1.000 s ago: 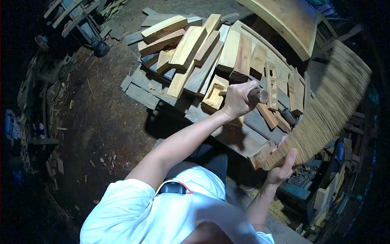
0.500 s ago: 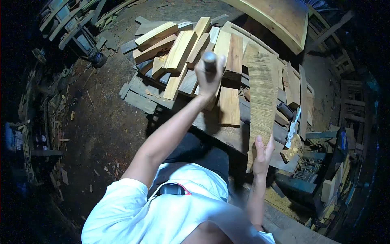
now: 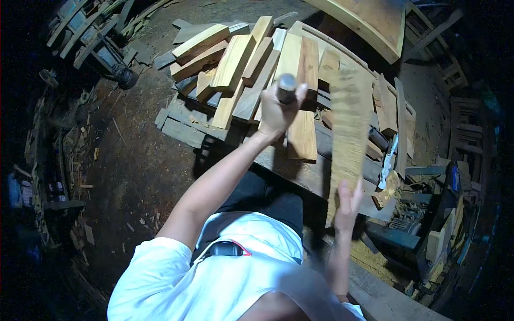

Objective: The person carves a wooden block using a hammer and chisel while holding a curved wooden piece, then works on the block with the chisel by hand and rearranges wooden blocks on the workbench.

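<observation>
My left hand (image 3: 279, 109) is closed round a dark cylindrical handle (image 3: 286, 89), whose pale round end faces the camera. What lies beneath that fist is hidden. Lower right, my right hand (image 3: 347, 207) grips the near end of a long, flat wooden piece (image 3: 349, 128) with a rough, ridged face. Motion blurs this piece, which stands out above the stacked wood. A short light block (image 3: 302, 135) lies between the two hands.
Cut wooden blocks (image 3: 233, 61) and boards cover the bench (image 3: 182, 132). A large wooden panel (image 3: 369, 21) is at the upper right. A bluish-white strip (image 3: 386, 163) lies right of my right hand, near dark machinery (image 3: 393, 235).
The ridged piece has swung left from its rightward slant to nearly straight up in view. My left hand has moved up and left with the handle, and my right hand slightly left.
</observation>
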Motion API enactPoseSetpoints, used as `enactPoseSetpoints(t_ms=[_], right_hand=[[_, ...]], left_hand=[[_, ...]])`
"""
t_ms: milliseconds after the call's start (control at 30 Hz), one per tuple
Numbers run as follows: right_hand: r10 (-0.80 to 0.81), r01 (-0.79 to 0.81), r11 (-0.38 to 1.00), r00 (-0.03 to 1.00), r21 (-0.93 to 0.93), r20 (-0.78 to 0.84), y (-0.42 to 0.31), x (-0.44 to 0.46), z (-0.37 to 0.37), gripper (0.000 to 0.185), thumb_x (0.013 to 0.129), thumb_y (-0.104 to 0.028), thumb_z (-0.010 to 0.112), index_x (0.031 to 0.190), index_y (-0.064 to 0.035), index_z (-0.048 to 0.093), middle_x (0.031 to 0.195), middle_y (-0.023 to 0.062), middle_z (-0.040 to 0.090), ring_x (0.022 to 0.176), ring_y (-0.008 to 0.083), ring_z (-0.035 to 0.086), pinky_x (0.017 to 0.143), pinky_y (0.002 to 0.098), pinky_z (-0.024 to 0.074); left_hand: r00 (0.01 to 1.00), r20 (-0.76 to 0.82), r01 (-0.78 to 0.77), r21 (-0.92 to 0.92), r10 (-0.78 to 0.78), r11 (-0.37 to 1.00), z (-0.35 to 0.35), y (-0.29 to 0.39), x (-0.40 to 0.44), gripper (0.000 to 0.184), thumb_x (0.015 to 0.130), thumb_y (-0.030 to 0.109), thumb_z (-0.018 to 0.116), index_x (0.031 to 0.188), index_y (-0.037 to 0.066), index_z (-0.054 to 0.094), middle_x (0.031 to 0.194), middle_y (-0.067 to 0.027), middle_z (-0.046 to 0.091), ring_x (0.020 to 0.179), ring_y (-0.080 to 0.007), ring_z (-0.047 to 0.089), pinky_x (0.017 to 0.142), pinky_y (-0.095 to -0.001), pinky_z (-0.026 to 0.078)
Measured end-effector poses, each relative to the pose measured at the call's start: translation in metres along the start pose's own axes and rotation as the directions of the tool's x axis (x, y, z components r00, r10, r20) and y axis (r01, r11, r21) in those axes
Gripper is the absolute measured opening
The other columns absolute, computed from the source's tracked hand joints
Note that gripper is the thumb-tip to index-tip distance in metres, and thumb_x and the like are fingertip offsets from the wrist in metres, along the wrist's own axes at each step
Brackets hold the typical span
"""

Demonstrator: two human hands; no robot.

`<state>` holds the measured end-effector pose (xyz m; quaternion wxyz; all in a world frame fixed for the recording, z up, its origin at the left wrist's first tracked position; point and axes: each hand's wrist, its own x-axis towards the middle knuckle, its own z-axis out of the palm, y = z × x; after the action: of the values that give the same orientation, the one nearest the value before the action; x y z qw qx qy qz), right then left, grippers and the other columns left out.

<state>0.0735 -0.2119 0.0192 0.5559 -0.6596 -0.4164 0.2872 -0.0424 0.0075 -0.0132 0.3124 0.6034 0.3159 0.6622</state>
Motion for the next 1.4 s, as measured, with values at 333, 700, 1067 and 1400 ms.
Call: enactPoseSetpoints(t_ms=[333,700,1067,1400], right_hand=[[-0.317,0.337,0.875,0.941,-0.348,0.115,-0.039,0.031,0.011,0.054,0.082,-0.021,0.063,0.127,0.003,0.043,0.107,0.0165,0.059,0.098,0.0257,0.057,0.088,0.036,0.0432],[-0.26,0.27,0.953,0.962,-0.135,0.086,-0.035,0.034,0.019,0.048,0.087,-0.024,0.056,0.122,0.0065,0.043,0.102,0.0159,0.058,0.093,0.0231,0.056,0.085,0.0345,0.0437],[0.063,-0.062,0.997,0.998,0.046,-0.017,0.058,0.029,-0.002,0.054,0.094,-0.034,0.054,0.129,0.0052,0.043,0.118,0.0169,0.055,0.111,0.0222,0.05,0.097,0.0332,0.0359],[-0.054,-0.174,0.753,0.945,-0.635,-0.323,0.095,0.07,-0.053,0.068,0.082,-0.049,0.063,0.133,-0.0086,0.042,0.12,0.0225,0.058,0.109,0.0373,0.057,0.092,0.0423,0.0427]], left_hand=[[0.951,0.307,-0.005,0.093,-0.024,0.996,0.025,0.008,-0.035,0.018,0.067,0.009,0.067,0.084,0.008,0.061,0.071,-0.0154,0.061,0.067,-0.034,0.063,0.057,-0.0382,0.05],[0.954,0.287,-0.099,0.015,0.091,0.995,0.023,0.013,-0.026,0.019,0.07,0.016,0.069,0.082,0.006,0.058,0.074,-0.0148,0.062,0.067,-0.0338,0.063,0.057,-0.0378,0.05],[0.899,-0.213,0.322,-0.268,-0.382,0.908,-0.019,-0.02,-0.002,0.023,0.085,0.02,0.068,0.071,0.007,0.055,0.06,0.0035,0.054,0.052,-0.0065,0.049,0.047,-0.0238,0.038],[0.989,0.0,0.144,-0.24,-0.149,0.96,-0.023,0.038,-0.015,0.023,0.078,0.016,0.074,0.07,0.007,0.055,0.057,0.0011,0.052,0.048,-0.0105,0.05,0.047,-0.025,0.039]])
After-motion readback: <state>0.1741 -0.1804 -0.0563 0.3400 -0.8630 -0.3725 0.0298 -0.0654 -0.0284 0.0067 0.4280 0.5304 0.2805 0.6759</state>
